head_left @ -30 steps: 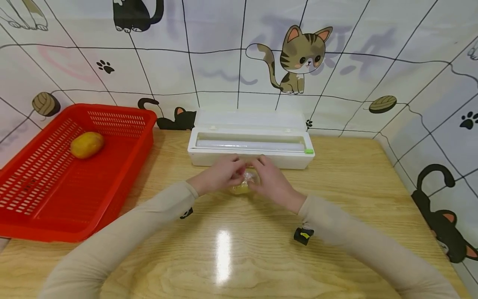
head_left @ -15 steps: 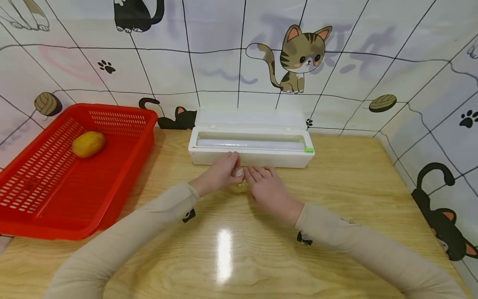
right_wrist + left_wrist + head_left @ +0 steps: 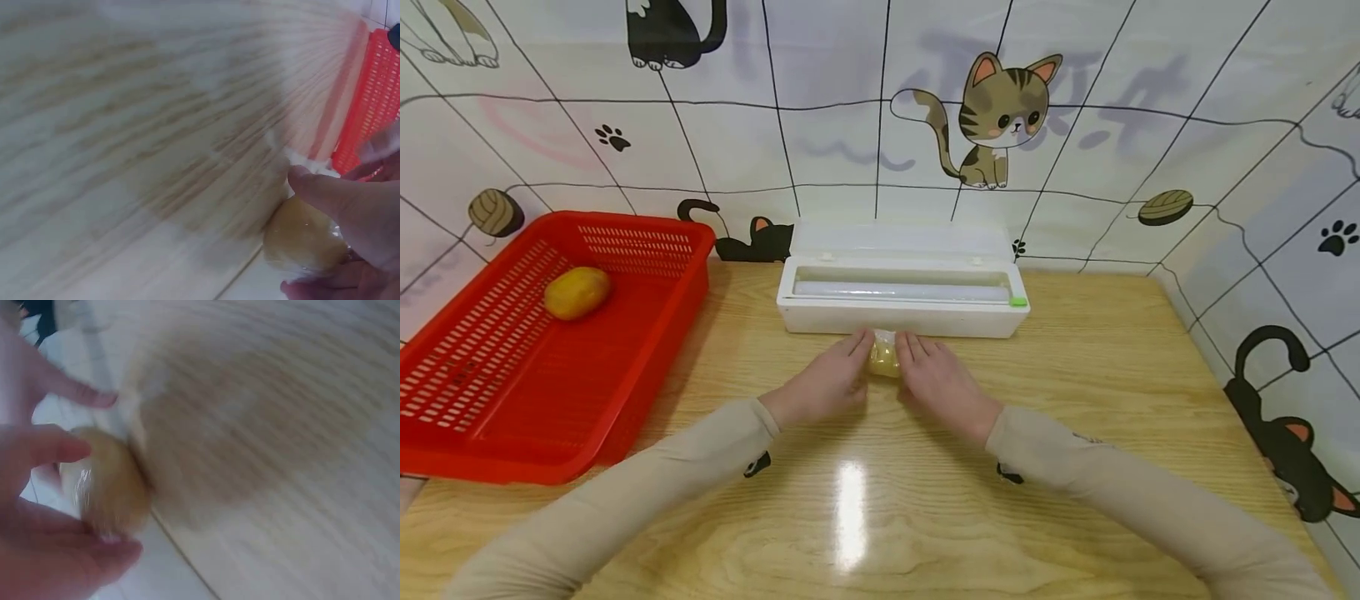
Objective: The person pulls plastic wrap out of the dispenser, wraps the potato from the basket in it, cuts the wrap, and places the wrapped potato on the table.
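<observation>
From my remote feed, the left hand [image 3: 822, 382] and right hand [image 3: 946, 385] grip a wrapped yellow fruit [image 3: 884, 358] between them.
I see it against both hands' fingers, just in front of the open white box [image 3: 902, 322]; farther left, a red basket [image 3: 681, 292] holds another yellow fruit [image 3: 577, 293].

Head view, centre: my left hand [image 3: 822, 381] and right hand [image 3: 946, 385] hide both sides of the wrapped fruit [image 3: 884, 358]; only a strip shows between them. Sleeves [image 3: 647, 485] run off the bottom edge. Basket [image 3: 587, 392] cut by the left edge. Upper left, printed cat [image 3: 666, 35] loses its head to the top edge. Left wrist view: table [image 3: 281, 425] blurred, my left hand cropped at left. Right wrist view: basket and my right hand both cut at right.
</observation>
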Motion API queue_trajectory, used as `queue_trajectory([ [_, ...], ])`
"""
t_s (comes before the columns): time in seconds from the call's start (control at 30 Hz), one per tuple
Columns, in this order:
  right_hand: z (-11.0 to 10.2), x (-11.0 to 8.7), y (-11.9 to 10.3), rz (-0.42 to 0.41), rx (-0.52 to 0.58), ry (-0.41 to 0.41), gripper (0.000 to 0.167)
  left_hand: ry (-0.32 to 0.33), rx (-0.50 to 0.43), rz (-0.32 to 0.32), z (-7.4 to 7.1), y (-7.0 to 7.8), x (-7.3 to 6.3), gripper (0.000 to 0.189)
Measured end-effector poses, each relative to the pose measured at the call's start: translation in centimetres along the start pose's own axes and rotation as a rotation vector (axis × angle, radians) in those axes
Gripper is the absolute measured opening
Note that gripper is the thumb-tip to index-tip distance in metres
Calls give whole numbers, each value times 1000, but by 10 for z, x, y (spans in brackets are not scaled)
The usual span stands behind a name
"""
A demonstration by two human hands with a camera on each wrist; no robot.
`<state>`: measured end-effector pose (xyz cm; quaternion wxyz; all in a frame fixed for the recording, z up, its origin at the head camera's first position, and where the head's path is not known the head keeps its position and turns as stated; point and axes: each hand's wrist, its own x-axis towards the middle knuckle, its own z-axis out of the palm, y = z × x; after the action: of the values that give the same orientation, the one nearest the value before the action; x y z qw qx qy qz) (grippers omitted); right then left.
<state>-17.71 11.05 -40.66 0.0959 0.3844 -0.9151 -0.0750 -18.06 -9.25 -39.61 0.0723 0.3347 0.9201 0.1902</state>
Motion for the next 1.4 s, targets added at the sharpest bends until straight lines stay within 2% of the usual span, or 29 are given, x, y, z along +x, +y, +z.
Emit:
queue_trajectory([
  [0.07, 1, 3, 2, -1, -1, 4, 55, -19, 48, 11, 5, 1, 0, 68],
  [0.13, 1, 6, 5, 14, 77, 20, 50, 17, 63, 12, 8, 2, 1, 69],
  [0.2, -1, 7, 9, 44, 218, 7, 53, 61, 52, -1, 10, 3, 3, 71],
  [0.27, -6, 8, 14, 75, 415, -32, 53, 101, 19, -2, 10, 3, 6, 74],
  [0.33, -11, 9, 20, 100, 636, -102, 47, 120, -9, 5, 9, 4, 7, 78],
  [0.43, -17, 11, 31, 85, 878, -237, 30, 118, -36, 41, 5, 5, 7, 76],
  [0.53, -16, 12, 42, 29, 1071, -362, 23, 105, -68, 54, 2, 6, 5, 66],
  [0.6, -14, 13, 48, -15, 1143, -420, 24, 85, -87, 62, -1, 7, 3, 57],
  [0.7, -13, 12, 50, -61, 1140, -458, 35, 12, -81, 41, -3, 10, 4, 47],
  [0.77, -16, 11, 46, -70, 1042, -421, 39, -54, -86, 4, -5, 10, 7, 40],
  [0.83, -20, 11, 37, -61, 913, -375, 46, -106, -99, -61, -6, 10, 10, 36],
  [0.9, -24, 13, 26, -29, 790, -336, 54, -134, -121, -128, -8, 9, 14, 34],
  [1.0, -24, 17, 12, 62, 684, -338, 67, -121, -129, -191, -10, 9, 17, 35],
  [1.13, -17, 22, 2, 191, 650, -333, 67, -73, -136, -190, -11, 9, 16, 39],
  [1.3, -15, 25, 3, 273, 740, -307, 54, -48, -156, -135, -11, 8, 15, 48],
  [1.4, -15, 26, 5, 298, 805, -307, 49, -35, -186, -143, -11, 8, 19, 43],
])
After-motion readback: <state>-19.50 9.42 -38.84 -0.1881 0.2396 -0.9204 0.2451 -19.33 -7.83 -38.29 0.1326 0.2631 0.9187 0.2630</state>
